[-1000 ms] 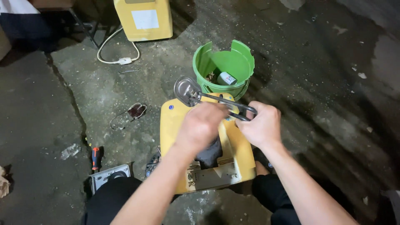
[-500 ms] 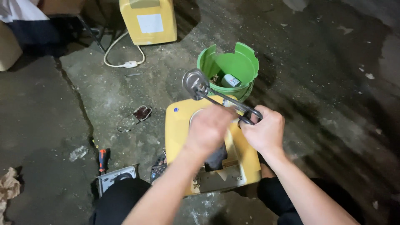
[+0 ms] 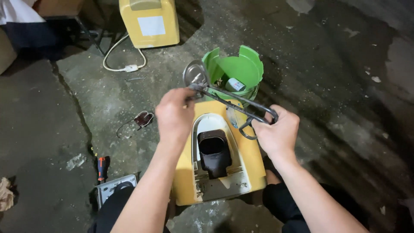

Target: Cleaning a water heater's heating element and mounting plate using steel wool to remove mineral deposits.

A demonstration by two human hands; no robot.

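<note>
Above the yellow casing (image 3: pixel 252 170) on the concrete floor (image 3: pixel 47 116), both hands hold one long metal tool (image 3: pixel 230 101) slanting from far left to near right. The left hand (image 3: pixel 174 114) is closed around the tool just below its round metal disc head (image 3: pixel 195 73); the right hand (image 3: pixel 276 133) is clenched on the looped handles (image 3: pixel 254 123) at the near right end. Beneath the tool, the casing's pale inner frame and dark rectangular duct (image 3: pixel 213 153) lie exposed. Just beyond it stands a green plastic bucket (image 3: pixel 241 69) with small parts inside. Left of the casing lie a small dark clip with wire (image 3: pixel 140 120), a red-handled screwdriver (image 3: pixel 101 166) and a grey box (image 3: pixel 114 187); far left, a second yellow unit (image 3: pixel 148 21) with a white cord (image 3: pixel 120 58).

By my reading, the tool is being adjusted or set by hand, held clear of the casing. Whatever follows calls for a steady two-handed grip and keeping the disc end level, away from the bucket rim.
</note>
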